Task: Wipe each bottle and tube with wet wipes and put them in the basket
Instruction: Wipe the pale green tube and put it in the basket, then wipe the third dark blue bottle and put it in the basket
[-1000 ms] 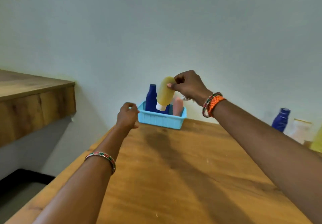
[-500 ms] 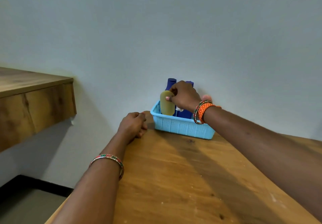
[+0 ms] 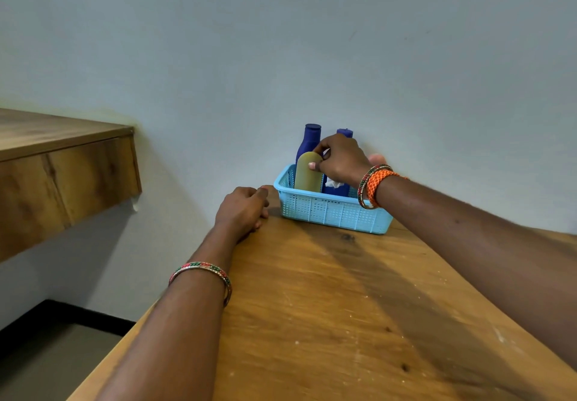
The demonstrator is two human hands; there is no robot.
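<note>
A light blue plastic basket (image 3: pixel 331 211) sits on the wooden table against the wall. A yellow bottle (image 3: pixel 307 174) stands upside down in its left end, and my right hand (image 3: pixel 340 160) pinches its upper end with thumb and fingers. Behind it stand two dark blue bottles (image 3: pixel 310 141), the second (image 3: pixel 344 133) mostly hidden by my hand. A bit of white wipe (image 3: pixel 334 183) shows under my right palm. A pink item (image 3: pixel 376 159) peeks out behind my wrist. My left hand (image 3: pixel 245 208) rests on the table just left of the basket, fingers curled, holding nothing visible.
The wooden table (image 3: pixel 343 307) runs from the wall toward me, its left edge dropping to the floor. A wooden shelf (image 3: pixel 62 163) juts from the wall at the left. A pale wall stands right behind the basket.
The yellow bottle went from above the basket down into its left end, still held by my right hand. My left hand settled onto the table. The view shifted closer to the basket.
</note>
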